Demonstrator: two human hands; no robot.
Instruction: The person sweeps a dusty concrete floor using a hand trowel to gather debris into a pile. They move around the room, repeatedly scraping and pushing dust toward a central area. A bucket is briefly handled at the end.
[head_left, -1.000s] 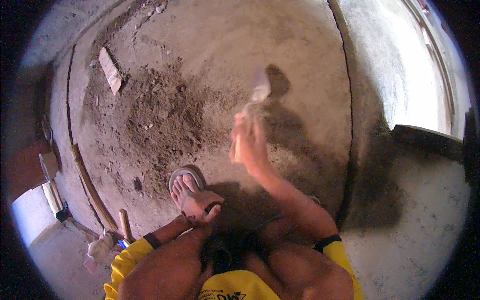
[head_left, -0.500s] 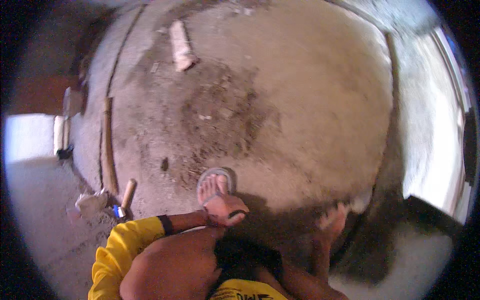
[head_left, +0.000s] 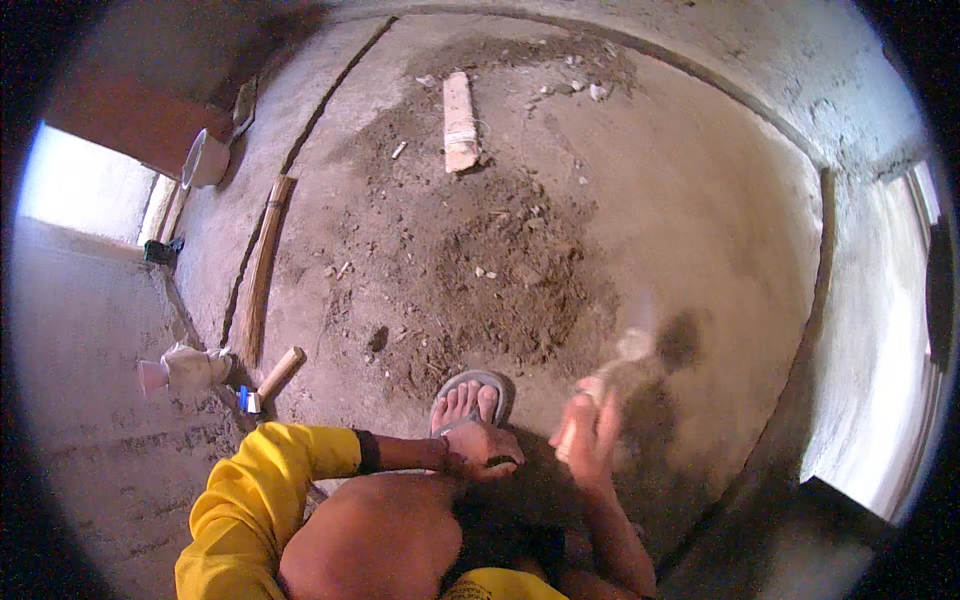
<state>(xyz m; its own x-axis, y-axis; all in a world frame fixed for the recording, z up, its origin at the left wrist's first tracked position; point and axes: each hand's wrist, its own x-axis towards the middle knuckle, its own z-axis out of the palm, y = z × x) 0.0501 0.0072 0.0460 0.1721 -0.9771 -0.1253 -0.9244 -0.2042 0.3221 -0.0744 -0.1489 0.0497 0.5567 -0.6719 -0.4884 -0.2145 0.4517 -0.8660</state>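
Near lower centre of frame, your left hand lies by sandaled foot; cannot tell whether it grips anything. Lower right of centre, your right hand curls round blurred hand tool, pale end pointing up and right. Mid-frame, loose dirt spread on floor. Left, straw broom. Upper centre, whitish board.

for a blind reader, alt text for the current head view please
A person's right hand grips a blurred tool over a floor strewn with loose dirt; the left hand is at a sandaled foot. A broom lies at left.
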